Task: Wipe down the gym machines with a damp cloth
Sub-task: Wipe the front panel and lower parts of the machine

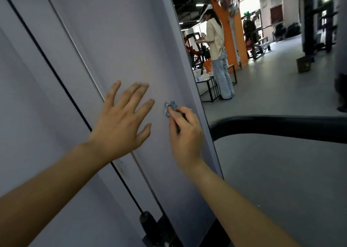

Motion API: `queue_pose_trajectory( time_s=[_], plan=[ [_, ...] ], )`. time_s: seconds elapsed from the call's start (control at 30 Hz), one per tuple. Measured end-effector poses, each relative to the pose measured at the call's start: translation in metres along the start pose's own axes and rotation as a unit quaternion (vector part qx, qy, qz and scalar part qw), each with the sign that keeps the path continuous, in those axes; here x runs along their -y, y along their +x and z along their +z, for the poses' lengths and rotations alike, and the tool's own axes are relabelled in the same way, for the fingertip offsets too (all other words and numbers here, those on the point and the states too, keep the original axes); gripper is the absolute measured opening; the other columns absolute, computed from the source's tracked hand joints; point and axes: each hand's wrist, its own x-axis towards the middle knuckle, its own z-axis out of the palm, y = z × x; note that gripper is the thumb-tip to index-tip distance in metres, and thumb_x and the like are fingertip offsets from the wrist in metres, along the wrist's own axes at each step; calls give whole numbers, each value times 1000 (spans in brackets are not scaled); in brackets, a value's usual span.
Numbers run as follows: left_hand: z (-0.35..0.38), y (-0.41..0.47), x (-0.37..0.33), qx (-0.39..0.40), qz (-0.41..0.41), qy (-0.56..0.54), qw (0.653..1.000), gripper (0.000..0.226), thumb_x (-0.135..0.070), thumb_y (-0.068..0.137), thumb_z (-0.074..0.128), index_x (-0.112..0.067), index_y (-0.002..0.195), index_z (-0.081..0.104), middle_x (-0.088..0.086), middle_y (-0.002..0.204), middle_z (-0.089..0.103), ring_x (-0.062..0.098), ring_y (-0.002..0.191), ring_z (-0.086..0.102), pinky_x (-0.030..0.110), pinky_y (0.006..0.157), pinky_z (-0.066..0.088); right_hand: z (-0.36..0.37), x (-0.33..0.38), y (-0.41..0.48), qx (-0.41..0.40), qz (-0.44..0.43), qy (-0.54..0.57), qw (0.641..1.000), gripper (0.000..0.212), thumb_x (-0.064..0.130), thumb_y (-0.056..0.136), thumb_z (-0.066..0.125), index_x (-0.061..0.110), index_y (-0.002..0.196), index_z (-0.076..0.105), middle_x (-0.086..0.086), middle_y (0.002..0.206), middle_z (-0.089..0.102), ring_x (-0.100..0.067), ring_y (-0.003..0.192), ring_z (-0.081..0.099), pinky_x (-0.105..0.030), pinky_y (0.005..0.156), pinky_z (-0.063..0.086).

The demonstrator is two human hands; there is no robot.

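Head view. The gym machine's pale grey side panel [112,40] fills the left half of the frame and appears strongly tilted. A black cable [146,219] runs down its face to a thicker end fitting at the bottom.

The left hand [120,126] lies flat on the panel, fingers straight and spread. The right hand [185,134] has fingers and thumb curled, pinching a small wadded grey-blue cloth [170,108] against the panel near its right edge, just beside the left hand's fingertips.

A curved black bar [272,124] projects to the right of the panel, above the grey floor [281,181].

Background: another person [216,40] in a headset stands by a low table [208,89] and an orange column [236,31]. A green sign [246,12] hangs further back, its lettering too small to read.
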Motion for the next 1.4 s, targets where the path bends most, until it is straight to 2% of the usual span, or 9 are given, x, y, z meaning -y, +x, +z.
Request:
queue_pose_trajectory(
  time_s=[0.1,0.2,0.37,0.53,0.67,0.87,1.03,1.17,1.4],
  plan=[
    [-8,13,25,-10,-9,26,1000,70,-54,101,44,-13,158,50,20,174,25,36,161,25,65,130,10,5,11,35,-15,-30,1,999,27,16,105,69,17,131,75,4,123,66,-15,107,62,-30,83,58],
    [-16,25,43,-10,-20,49,999,74,-58,101,40,-17,162,45,19,177,14,36,164,15,65,130,9,-6,0,18,3,-57,3,998,28,15,105,69,14,132,74,3,126,67,-13,109,62,-28,87,58],
    [-15,29,52,0,-17,54,998,74,-61,103,38,-22,165,40,19,177,12,37,165,13,64,130,10,-16,-24,-8,27,-61,13,998,33,9,101,72,14,134,73,0,126,68,-16,110,65,-35,87,59],
    [-22,37,60,10,-14,54,998,76,-64,99,42,-22,163,44,20,176,16,38,161,22,61,130,12,-2,10,51,19,-108,13,994,34,8,101,71,18,134,74,2,127,68,-13,112,64,-29,90,58],
    [-32,52,80,4,-40,60,997,81,-66,98,38,-21,165,40,20,177,13,37,164,13,60,131,12,16,58,121,-12,-143,-9,990,29,14,104,69,20,131,76,4,121,68,-13,104,61,-21,80,51],
    [-53,73,122,1,-74,91,993,88,-70,97,27,-19,169,28,19,178,8,35,166,5,60,131,6,38,117,220,-42,-164,-9,986,23,20,103,67,22,123,78,6,115,69,-17,100,65,-39,75,59],
    [-68,99,155,-2,-93,85,992,87,-74,97,20,-26,170,24,16,179,2,32,166,-2,57,132,2,31,102,197,-30,-196,-8,980,22,17,105,65,19,124,75,6,119,69,-13,103,61,-32,79,57],
    [-72,116,167,-2,-100,102,990,90,-79,94,18,-30,170,19,14,179,-4,31,166,-9,60,131,-6,25,92,188,-15,-218,-7,976,23,11,103,66,15,123,75,3,118,70,-14,104,62,-32,83,57],
    [-59,122,158,-11,-118,126,985,96,-81,95,7,-25,171,-6,15,177,-19,33,163,-22,66,127,-12,48,152,293,-57,-228,-52,971,25,11,102,61,19,118,78,-2,107,70,-25,95,65,-41,76,56]
  ],
)
